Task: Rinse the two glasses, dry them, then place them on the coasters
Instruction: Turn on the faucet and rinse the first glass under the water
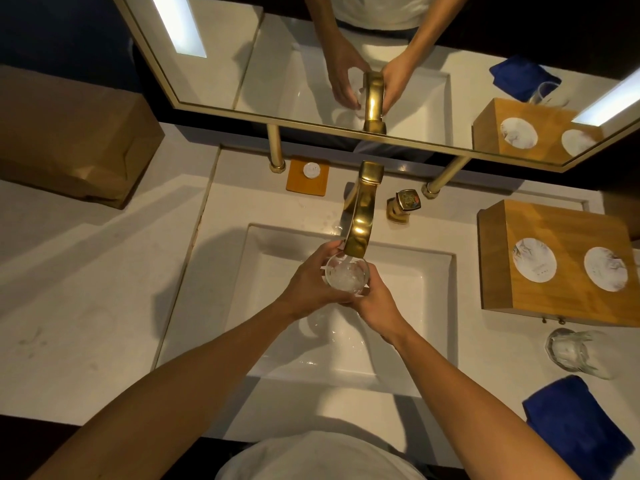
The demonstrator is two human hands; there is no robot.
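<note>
Under the spout of the gold faucet (360, 216) I hold a clear glass (347, 278) upright over the white sink (433, 306); water runs into it. My left hand (310, 285) grips its left side and my right hand (375, 304) grips its right side and bottom. A second clear glass (576, 353) stands on the counter at the right. Two round white coasters, one (534, 259) beside the other (606, 273), lie on a wooden box (554, 223) right of the sink. A folded blue towel (576, 424) lies near the second glass.
A gold tap handle (403, 204) stands right of the faucet. An orange pad (307, 177) with a small white disc sits behind the sink. A brown paper bag (69, 140) lies at the far left. A gold-framed mirror (311, 123) hangs behind, on two gold posts.
</note>
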